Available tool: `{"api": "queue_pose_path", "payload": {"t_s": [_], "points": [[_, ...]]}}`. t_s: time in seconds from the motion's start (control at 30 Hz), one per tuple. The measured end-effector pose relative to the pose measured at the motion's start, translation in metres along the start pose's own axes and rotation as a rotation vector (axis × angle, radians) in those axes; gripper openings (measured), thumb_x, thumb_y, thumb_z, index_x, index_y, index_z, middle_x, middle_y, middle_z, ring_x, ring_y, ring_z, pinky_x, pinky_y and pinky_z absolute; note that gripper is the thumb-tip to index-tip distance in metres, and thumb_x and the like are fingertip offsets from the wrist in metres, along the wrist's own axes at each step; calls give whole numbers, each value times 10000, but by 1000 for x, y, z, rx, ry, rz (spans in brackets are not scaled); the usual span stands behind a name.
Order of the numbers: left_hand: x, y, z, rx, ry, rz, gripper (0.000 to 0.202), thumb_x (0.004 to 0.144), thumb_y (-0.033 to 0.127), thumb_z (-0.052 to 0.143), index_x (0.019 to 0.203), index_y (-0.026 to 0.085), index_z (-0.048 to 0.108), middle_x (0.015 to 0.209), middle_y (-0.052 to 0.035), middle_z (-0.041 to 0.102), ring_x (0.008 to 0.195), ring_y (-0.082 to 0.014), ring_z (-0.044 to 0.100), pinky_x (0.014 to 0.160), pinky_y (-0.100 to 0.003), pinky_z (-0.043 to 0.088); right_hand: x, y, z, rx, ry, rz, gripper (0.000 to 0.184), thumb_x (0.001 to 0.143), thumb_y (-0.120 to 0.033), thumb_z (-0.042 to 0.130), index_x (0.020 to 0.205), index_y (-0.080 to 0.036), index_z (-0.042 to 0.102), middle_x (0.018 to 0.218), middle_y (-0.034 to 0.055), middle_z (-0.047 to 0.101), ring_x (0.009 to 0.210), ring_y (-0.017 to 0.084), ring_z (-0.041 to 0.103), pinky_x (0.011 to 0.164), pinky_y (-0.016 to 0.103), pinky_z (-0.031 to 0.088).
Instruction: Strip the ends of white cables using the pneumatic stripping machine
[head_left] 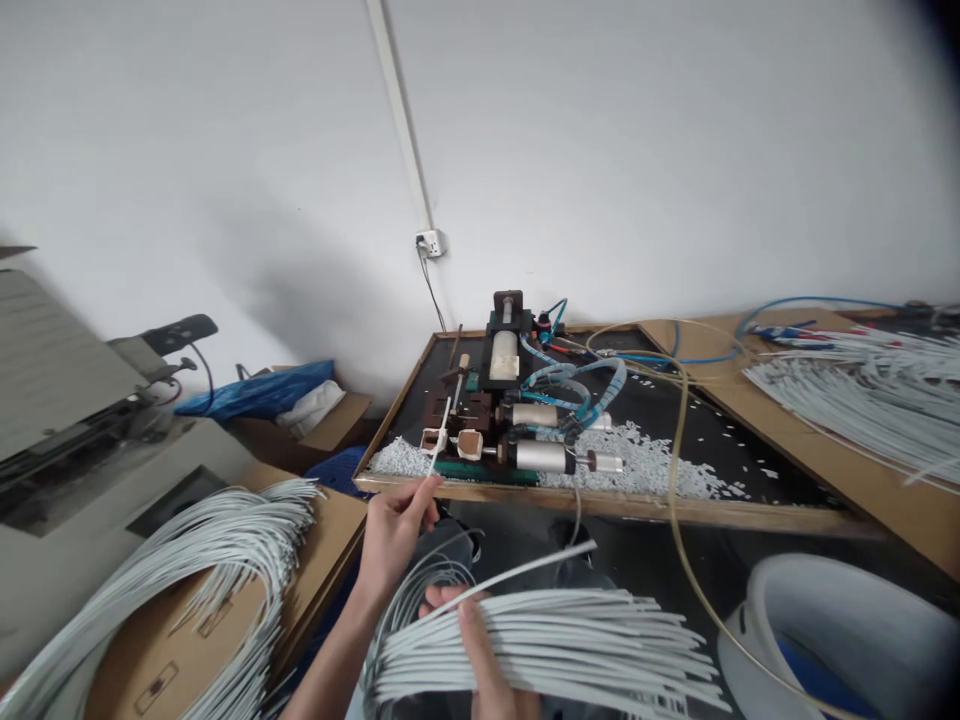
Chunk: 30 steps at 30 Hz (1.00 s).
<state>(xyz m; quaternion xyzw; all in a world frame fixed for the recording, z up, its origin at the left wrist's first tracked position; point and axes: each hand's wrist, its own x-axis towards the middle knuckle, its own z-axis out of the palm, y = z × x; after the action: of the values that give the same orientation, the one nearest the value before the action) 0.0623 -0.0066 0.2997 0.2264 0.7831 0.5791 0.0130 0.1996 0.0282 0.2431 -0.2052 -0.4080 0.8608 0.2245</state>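
My left hand (pixel 400 528) pinches a thin white cable (pixel 442 437), whose far end reaches up into the jaws of a pneumatic machine (pixel 480 411). Lower down, my right hand (pixel 484 640) is closed around a thick bundle of white cables (pixel 592 635). One cable (pixel 536 565) of the bundle stands out above the others, held by the thumb and fingers. The cut ends of the bundle fan out to the right, and its looped part hangs at the left, partly hidden by my forearm.
Small white scraps (pixel 660 462) cover parts of the wood-edged black table (pixel 720 515). More cables lie on cardboard at left (pixel 255 525) and right (pixel 862 385). A white bucket (pixel 757 610) stands at lower right; a yellowish hose (pixel 679 500) hangs before it. A grey machine (pixel 82 400) is at left.
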Motion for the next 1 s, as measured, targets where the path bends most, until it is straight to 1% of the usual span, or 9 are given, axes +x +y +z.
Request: {"api": "queue_pose_path", "payload": {"t_s": [0.07, 0.13, 0.23, 0.3, 0.47, 0.63, 0.73, 0.87, 1.0], "points": [[4, -17, 3, 39, -13, -7, 493, 847, 508, 597, 487, 172, 582, 465, 11, 541, 455, -119, 492, 500, -225, 393, 2, 1, 1, 146, 3, 121, 279, 794, -512, 673, 830, -252, 766, 845, 63, 771, 835, 284, 735, 806, 401, 612], [5, -31, 6, 55, -38, -19, 507, 846, 538, 585, 493, 174, 580, 470, 4, 553, 455, -126, 499, 500, -227, 391, 5, 3, 2, 230, 14, 159, 270, 736, -537, 726, 753, -268, 748, 801, 52, 770, 832, 290, 735, 801, 415, 614], [1, -42, 9, 58, -49, -42, 509, 849, 555, 578, 512, 173, 583, 471, 4, 561, 447, -128, 505, 495, -226, 382, 9, 5, 2, 296, 33, 192, 298, 659, -560, 782, 726, -273, 736, 774, 37, 776, 784, 279, 743, 752, 404, 627], [-2, -45, 9, 59, -39, -61, 512, 855, 556, 573, 517, 172, 583, 461, 8, 556, 435, -124, 506, 491, -223, 378, 10, 5, 1, 319, 44, 213, 336, 625, -572, 798, 734, -260, 736, 775, 35, 780, 746, 260, 745, 727, 374, 629], [-4, -46, 9, 56, 8, -89, 508, 860, 552, 575, 533, 164, 600, 462, 6, 561, 426, -118, 506, 486, -217, 380, 9, 5, 1, 318, 51, 207, 352, 602, -580, 806, 710, -255, 727, 735, 9, 773, 729, 208, 741, 754, 294, 612], [-5, -47, 10, 30, 21, -108, 495, 857, 542, 582, 549, 156, 610, 493, -2, 586, 422, -114, 508, 465, -211, 371, 11, 3, 0, 295, 48, 196, 326, 633, -564, 798, 699, -253, 727, 723, 24, 763, 729, 234, 734, 759, 356, 605], [-5, -48, 11, 22, 25, -122, 487, 849, 543, 589, 562, 152, 628, 500, -7, 599, 418, -115, 510, 461, -213, 371, 16, 0, 0, 288, 7, 206, 335, 602, -572, 811, 659, -258, 713, 676, 24, 744, 691, 244, 717, 757, 401, 597], [-4, -49, 12, 23, 30, -131, 490, 839, 553, 595, 568, 149, 648, 515, -18, 627, 409, -116, 516, 450, -214, 367, 20, 0, 3, 384, -28, 202, 390, 485, -594, 856, 586, -259, 684, 535, -15, 675, 579, 188, 665, 671, 341, 583], [-3, -51, 12, 30, 21, -121, 495, 838, 561, 588, 568, 151, 654, 521, -23, 640, 402, -118, 520, 451, -217, 374, 18, 6, 1, 323, -12, 171, 366, 563, -628, 802, 641, -285, 704, 620, -7, 716, 661, 186, 687, 731, 328, 588]]}}
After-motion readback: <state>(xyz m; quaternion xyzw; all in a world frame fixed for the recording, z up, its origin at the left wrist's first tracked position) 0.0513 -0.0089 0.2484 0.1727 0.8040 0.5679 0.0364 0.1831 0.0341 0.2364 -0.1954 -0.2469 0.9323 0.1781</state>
